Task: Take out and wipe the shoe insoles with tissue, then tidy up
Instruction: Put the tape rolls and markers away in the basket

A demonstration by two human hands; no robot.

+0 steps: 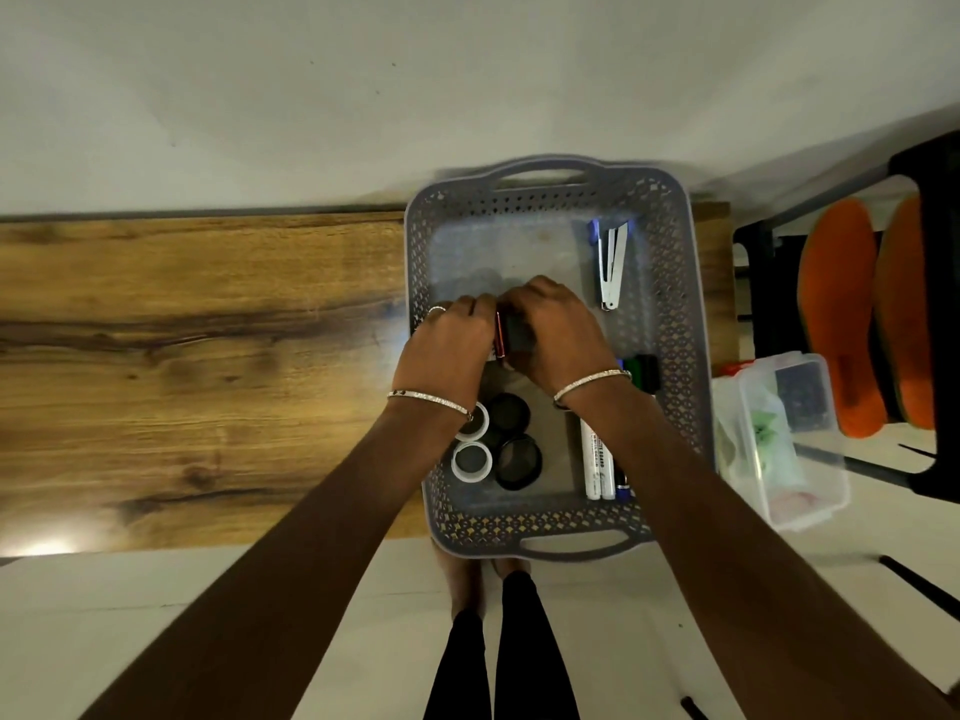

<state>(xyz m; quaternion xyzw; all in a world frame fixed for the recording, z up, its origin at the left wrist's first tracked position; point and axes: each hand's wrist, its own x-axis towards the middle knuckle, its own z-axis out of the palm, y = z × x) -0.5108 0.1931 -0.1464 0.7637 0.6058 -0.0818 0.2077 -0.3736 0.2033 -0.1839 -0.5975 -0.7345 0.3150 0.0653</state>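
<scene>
Now left hand (452,340) and right hand (556,330) both grip a small dark item (519,332) inside the grey basket (691,304) on the desk (208,330). Orange insoles (839,304) sit at 3 o'clock by a black rack (935,200), untouched. Probably light, bendy foam, so pinch at the heel.

Both bare arms reach forward from the lower corners and converge at mid-frame: the left arm (291,537) rises from the lower left, the right arm (727,511) from the lower right. The left hand (454,337) and right hand (558,332) meet close together, backs toward the camera, fingers curled downward. Between them the 2 hands grip 1 small dark object (514,332) with a red edge; the left hand is at the red side, the right hand covers the other. The fingertips are hidden under the hands. A left bangle (428,400) and a right bangle (592,381) circle the wrists, and a ring (436,309) sits on 1 left finger.
</scene>
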